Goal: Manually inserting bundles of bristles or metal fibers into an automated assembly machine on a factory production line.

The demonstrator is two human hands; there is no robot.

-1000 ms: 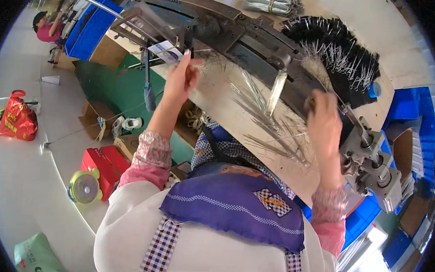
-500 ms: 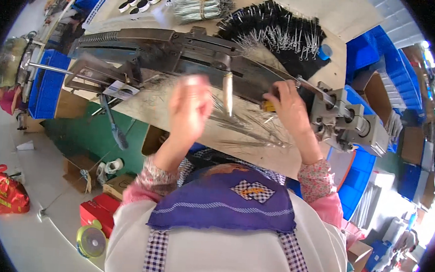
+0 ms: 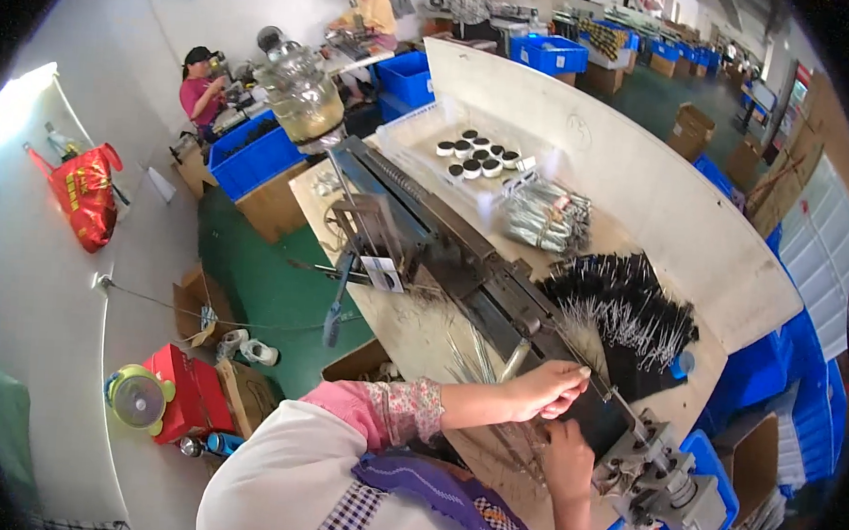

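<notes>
My left hand [image 3: 545, 391] is over the long metal machine bed [image 3: 472, 278], thumb and fingertips pinched together beside the thin rod; whatever is in the pinch is too small to make out. Just below it, my right hand [image 3: 568, 460] is closed with fingers curled, near the clamp-and-motor end [image 3: 659, 483] of the machine. Its fingertips are partly hidden, and I cannot see what they hold. A pale handle [image 3: 515, 360] slants from the bed beside my left hand. Loose thin wires [image 3: 472, 360] lie on the bench, some running under my hands.
Beyond the bed lie a heap of black twisted-wire brushes [image 3: 626, 311], a bundle of silvery wires [image 3: 546, 216] and several black-topped white rounds [image 3: 471, 169]. A white board [image 3: 625, 170] edges the bench. Blue bins [image 3: 256, 162] stand around; co-workers sit farther off.
The view has swung, bringing the room beyond into sight. My left hand has moved right, from the bench's middle to beside my right hand. The yellow thing by my right hand no longer shows.
</notes>
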